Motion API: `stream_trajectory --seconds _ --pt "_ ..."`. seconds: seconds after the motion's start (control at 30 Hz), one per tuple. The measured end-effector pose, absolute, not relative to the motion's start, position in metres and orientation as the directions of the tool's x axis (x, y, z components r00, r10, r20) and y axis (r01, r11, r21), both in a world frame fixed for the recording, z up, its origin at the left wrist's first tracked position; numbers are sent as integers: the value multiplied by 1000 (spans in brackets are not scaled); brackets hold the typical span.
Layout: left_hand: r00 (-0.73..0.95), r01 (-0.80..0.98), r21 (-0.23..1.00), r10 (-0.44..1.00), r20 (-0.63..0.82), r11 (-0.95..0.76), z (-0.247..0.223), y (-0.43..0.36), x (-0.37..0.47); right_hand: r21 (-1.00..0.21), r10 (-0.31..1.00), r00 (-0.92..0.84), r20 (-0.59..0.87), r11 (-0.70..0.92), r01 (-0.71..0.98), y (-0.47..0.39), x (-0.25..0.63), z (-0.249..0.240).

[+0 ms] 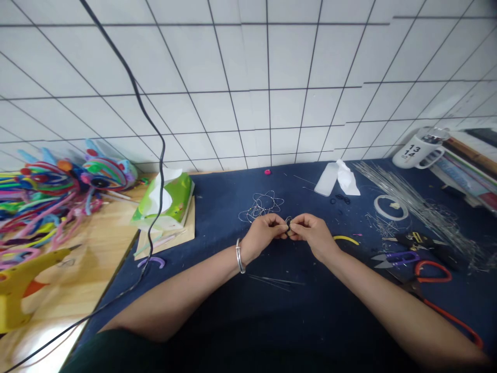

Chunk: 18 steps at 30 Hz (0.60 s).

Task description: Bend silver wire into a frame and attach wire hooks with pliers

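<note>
left hand (pixel 259 237) + right hand (pixel 316 237) | both pinching a tiny dark piece (pixel 288 227) | imo fingertips close, light even grip works best

We hold our bare left hand (pixel 261 237) and bare right hand (pixel 315 235) close together above the middle of the dark blue tabletop (pixel 217 202), thumbs and fingers pinched. Our bare forearms slant inward from its near side.

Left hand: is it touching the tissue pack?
Apart: the head view shows blue mat between the left hand and the tissue pack.
</note>
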State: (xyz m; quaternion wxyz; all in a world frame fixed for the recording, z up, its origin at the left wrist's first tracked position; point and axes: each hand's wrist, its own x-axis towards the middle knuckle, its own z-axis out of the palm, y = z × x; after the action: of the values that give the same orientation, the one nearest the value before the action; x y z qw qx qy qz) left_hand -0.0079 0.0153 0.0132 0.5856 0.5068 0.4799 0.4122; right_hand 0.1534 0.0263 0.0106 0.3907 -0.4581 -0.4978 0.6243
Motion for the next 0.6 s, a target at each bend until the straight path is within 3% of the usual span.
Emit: stream_trajectory --seconds 0.6 --pt "174 -6 984 969 -175 179 12 13 -4 -980 946 -270 -178 -195 -36 24 151 10"
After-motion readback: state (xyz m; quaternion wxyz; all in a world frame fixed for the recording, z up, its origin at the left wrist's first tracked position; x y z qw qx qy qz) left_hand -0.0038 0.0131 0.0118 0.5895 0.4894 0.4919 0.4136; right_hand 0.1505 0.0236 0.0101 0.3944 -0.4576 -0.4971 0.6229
